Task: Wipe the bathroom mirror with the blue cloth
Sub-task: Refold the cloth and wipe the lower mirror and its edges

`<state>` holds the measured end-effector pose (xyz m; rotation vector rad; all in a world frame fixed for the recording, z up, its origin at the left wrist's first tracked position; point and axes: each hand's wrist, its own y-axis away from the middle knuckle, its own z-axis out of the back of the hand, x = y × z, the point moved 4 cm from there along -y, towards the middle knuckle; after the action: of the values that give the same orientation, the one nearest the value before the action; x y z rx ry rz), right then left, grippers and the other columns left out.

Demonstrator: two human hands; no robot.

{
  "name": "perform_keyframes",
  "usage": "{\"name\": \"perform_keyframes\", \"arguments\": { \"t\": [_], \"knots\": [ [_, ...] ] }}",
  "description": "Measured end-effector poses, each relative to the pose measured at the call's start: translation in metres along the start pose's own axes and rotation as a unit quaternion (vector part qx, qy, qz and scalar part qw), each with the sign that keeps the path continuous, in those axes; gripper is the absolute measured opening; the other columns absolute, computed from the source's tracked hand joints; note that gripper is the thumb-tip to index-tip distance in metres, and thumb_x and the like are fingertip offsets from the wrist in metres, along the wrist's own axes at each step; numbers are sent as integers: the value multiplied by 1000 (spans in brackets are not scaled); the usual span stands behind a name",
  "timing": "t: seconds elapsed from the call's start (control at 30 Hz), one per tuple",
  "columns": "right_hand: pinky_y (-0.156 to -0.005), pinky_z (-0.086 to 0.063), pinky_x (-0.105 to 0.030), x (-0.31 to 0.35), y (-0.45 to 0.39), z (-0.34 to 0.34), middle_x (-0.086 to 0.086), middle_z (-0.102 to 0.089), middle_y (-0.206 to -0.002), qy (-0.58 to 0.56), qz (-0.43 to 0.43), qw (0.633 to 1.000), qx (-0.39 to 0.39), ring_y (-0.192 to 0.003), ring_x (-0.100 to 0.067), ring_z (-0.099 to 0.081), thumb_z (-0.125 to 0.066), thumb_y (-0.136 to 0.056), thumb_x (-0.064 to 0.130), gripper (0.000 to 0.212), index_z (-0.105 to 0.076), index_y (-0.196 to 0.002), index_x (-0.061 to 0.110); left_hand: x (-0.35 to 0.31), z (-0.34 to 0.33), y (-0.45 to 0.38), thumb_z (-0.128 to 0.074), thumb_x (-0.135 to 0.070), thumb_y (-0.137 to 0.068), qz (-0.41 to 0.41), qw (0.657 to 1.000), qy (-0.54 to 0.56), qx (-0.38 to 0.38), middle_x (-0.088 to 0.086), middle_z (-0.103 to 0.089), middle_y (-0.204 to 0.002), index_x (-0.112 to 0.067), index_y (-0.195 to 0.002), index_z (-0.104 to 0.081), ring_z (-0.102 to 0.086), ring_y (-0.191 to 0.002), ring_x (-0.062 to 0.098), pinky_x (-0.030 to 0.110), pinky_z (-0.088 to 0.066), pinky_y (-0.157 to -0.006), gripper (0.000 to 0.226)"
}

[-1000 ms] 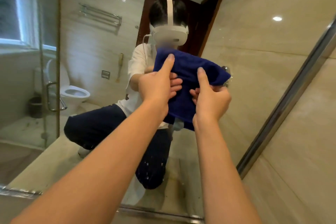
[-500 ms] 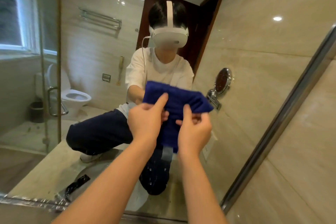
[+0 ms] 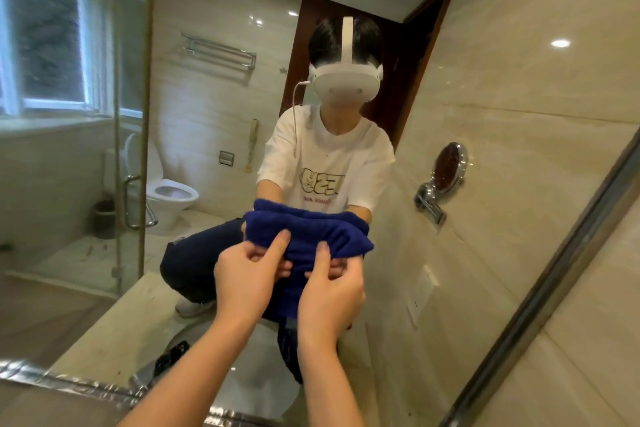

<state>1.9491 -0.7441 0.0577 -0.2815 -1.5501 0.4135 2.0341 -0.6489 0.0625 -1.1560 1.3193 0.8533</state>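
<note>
Both hands are up at the mirror point(image 3: 485, 184): the left hand point(image 3: 246, 282) and the right hand point(image 3: 329, 295) each pinch the folded blue cloth point(image 3: 308, 236), thumbs on its near face, fingers curled behind. It sits against the glass, low and centered, nearer the bottom edge.

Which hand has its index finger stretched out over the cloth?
The left hand: its index finger lies straight up the blue cloth. The right hand's fingers stay curled.
</note>
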Motion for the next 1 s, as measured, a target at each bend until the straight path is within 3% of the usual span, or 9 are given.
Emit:
{"name": "perform_keyframes", "arguments": {
  "t": [0.13,0.23,0.33,0.43,0.53,0.67,0.7,0.83,1.0],
  "knots": [
    [-67,-54,-34,54,-20,-16,15,-65,-62,-30,43,998,32,-59,-8,-67,-64,-86,48,24,-63,-84,23,-52,8,-27,-75,-42,-82,-53,998,31,-15,7,-71,-58,-7,-63,-67,-71,-59,23,46,-60,-76,40],
    [-56,-45,-10,113,-47,-27,7,-68,-62,-65,78,993,59,-52,0,-65,-69,-87,40,26,-61,-77,18,-109,14,-51,-74,-50,-81,-77,994,73,-22,8,-72,-62,-7,-68,-67,-71,-59,22,35,-60,-64,45],
    [-52,-37,-2,136,-50,-36,-1,-69,-63,-81,91,991,47,-49,4,-62,-69,-88,39,28,-59,-75,16,-133,20,-63,-75,-51,-80,-85,994,72,-12,9,-72,-63,-6,-70,-68,-71,-59,21,32,-60,-60,46],
    [-51,-39,-3,110,-22,-45,0,-69,-62,-79,71,993,44,-48,1,-63,-69,-88,38,27,-62,-80,13,-104,37,-60,-75,-46,-82,-99,994,35,-24,8,-70,-58,-7,-64,-67,-71,-57,22,39,-61,-67,44],
    [-60,-46,-14,66,18,-57,4,-68,-58,-62,18,995,80,-50,-1,-64,-70,-86,41,22,-65,-82,20,-43,65,-53,-74,-44,-82,-48,998,22,-44,7,-70,-58,-4,-66,-68,-71,-57,21,47,-60,-75,43],
    [-60,-43,-6,56,35,-69,3,-67,-54,-62,15,995,80,-51,0,-64,-71,-85,40,26,-69,-81,14,-28,83,-60,-75,-39,-82,-15,999,35,-14,10,-71,-60,0,-71,-69,-71,-59,25,48,-61,-75,41],
    [-62,-44,-8,67,31,-73,3,-67,-52,-73,24,993,85,-51,-2,-64,-71,-85,39,28,-67,-76,14,-41,86,-66,-76,-38,-81,-28,998,47,-15,10,-70,-59,0,-71,-69,-71,-58,24,45,-62,-71,41],
    [-76,-56,-42,148,-7,-96,2,-65,-49,-100,100,986,87,-51,-12,-67,-72,-85,42,36,-63,-66,13,-131,91,-104,-75,-49,-80,-80,994,79,3,9,-72,-61,-8,-69,-67,-70,-54,19,29,-58,-56,44],
    [-71,-58,-49,208,-23,-124,0,-65,-48,-146,118,981,46,-47,-16,-68,-70,-86,40,37,-61,-65,12,-200,106,-135,-73,-50,-83,-155,985,66,46,9,-71,-59,-8,-65,-65,-70,-52,19,27,-56,-49,47]
  ]
}}
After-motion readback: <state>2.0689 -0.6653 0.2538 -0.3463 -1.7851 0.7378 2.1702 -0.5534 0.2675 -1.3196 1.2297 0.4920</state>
